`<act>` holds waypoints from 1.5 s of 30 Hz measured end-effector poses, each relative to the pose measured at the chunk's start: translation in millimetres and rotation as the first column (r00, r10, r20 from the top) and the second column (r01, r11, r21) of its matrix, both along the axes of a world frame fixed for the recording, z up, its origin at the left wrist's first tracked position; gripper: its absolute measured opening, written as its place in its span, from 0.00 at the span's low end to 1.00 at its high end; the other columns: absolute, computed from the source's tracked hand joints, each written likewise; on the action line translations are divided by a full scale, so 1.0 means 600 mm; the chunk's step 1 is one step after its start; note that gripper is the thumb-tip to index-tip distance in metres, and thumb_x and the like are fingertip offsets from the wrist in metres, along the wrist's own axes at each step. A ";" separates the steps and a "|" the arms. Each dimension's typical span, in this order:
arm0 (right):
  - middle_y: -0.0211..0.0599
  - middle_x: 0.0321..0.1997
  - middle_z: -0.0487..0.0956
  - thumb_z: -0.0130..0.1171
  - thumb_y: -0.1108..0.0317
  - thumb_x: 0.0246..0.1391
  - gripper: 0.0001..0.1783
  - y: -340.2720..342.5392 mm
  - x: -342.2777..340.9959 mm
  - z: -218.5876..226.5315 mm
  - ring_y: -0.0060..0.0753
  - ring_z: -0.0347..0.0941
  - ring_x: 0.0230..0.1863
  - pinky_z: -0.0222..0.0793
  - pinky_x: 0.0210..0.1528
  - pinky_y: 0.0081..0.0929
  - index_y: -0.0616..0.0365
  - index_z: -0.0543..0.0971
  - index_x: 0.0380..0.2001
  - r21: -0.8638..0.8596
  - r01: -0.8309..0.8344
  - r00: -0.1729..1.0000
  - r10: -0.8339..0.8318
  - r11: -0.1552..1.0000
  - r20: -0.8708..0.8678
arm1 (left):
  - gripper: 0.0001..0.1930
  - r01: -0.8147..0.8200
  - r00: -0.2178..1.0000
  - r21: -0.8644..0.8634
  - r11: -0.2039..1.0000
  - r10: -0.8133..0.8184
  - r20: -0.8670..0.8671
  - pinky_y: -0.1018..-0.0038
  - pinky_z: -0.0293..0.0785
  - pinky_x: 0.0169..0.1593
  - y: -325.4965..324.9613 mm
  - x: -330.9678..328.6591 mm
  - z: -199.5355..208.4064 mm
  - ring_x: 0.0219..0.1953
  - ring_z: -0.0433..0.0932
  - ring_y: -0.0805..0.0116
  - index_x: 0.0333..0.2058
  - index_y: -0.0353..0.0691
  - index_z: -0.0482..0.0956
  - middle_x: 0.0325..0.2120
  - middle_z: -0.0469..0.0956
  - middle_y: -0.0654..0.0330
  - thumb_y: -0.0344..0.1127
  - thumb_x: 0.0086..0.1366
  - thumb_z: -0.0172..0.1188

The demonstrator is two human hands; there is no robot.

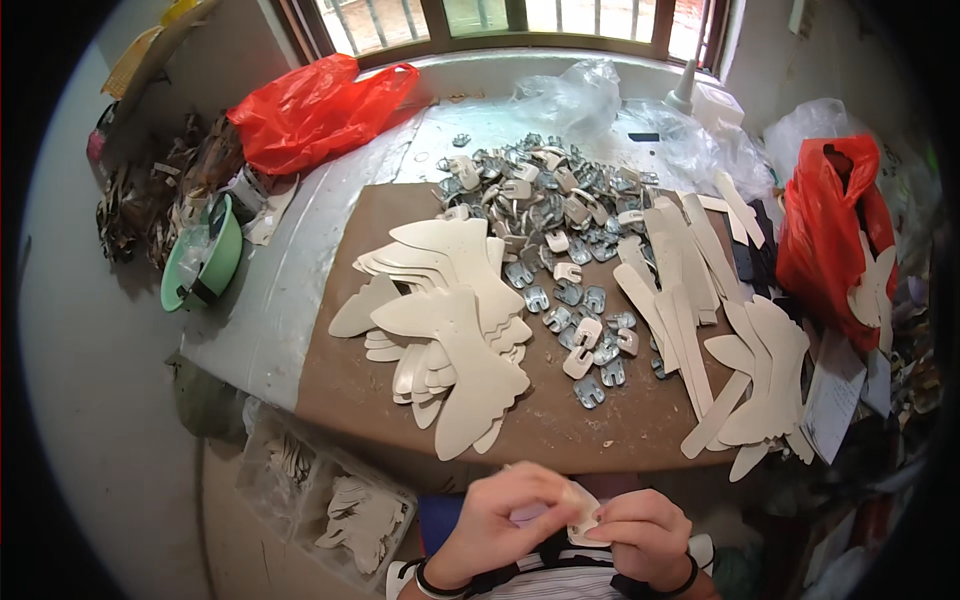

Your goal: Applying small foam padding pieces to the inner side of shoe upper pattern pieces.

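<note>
In front of my body, just below the table's near edge, my left hand and my right hand come together on a small cream piece. Both hands are closed, fingertips pinching it from either side; my fingers cover part of it, so its full shape is hidden. Straight ahead on the brown mat lies a heap of silver metal clips, several covered in cream material. Left of them is a stack of cream wing-shaped cut pieces. Cream strips and more shaped pieces lie to the right.
A red plastic bag lies at the back left, another red bag at the right. A green basin stands at the left edge. Clear bins with cream pieces sit low left. A white bottle stands near the window.
</note>
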State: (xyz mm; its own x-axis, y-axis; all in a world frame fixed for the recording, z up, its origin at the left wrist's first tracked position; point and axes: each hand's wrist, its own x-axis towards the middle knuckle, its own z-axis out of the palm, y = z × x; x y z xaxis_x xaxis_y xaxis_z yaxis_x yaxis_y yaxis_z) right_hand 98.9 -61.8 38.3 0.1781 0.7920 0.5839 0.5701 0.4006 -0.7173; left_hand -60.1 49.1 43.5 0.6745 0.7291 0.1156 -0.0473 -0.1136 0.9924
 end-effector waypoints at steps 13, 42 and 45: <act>0.40 0.29 0.77 0.62 0.82 0.45 0.06 0.005 -0.009 0.018 0.32 0.75 0.30 0.70 0.33 0.24 0.67 0.80 0.29 -0.257 -0.303 0.849 0.137 0.918 -0.510 | 0.33 -0.484 0.504 0.643 0.594 0.790 -0.350 0.56 0.66 0.47 0.148 0.020 -0.118 0.44 0.70 0.46 0.51 0.27 0.65 0.40 0.68 0.45 0.30 0.49 0.71; 0.30 0.50 0.70 0.54 0.80 0.57 0.09 0.112 -0.004 -0.097 0.19 0.69 0.45 0.65 0.51 0.20 0.63 0.75 0.42 -0.073 -0.545 0.265 0.089 0.835 -0.960 | 0.35 -0.534 0.424 0.636 0.557 0.827 -0.369 0.52 0.61 0.54 0.126 0.013 -0.125 0.50 0.66 0.46 0.58 0.31 0.60 0.44 0.65 0.46 0.29 0.49 0.62; 0.30 0.54 0.70 0.54 0.78 0.58 0.10 0.134 -0.007 -0.110 0.19 0.69 0.47 0.64 0.52 0.20 0.62 0.75 0.43 -0.127 -0.532 0.313 0.055 0.837 -0.948 | 0.30 -0.500 0.504 0.659 0.562 0.807 -0.307 0.56 0.61 0.52 0.132 0.012 -0.134 0.45 0.68 0.50 0.51 0.31 0.66 0.39 0.66 0.51 0.26 0.46 0.62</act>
State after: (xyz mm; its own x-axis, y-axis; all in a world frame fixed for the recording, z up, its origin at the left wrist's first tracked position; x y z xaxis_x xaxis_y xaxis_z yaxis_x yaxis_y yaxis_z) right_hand 95.0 18.9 -27.8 0.0940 0.9906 -0.0996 -0.5992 -0.0236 -0.8003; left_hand -53.1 128.2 -36.9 0.0566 0.9340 0.3527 0.7318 -0.2792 0.6217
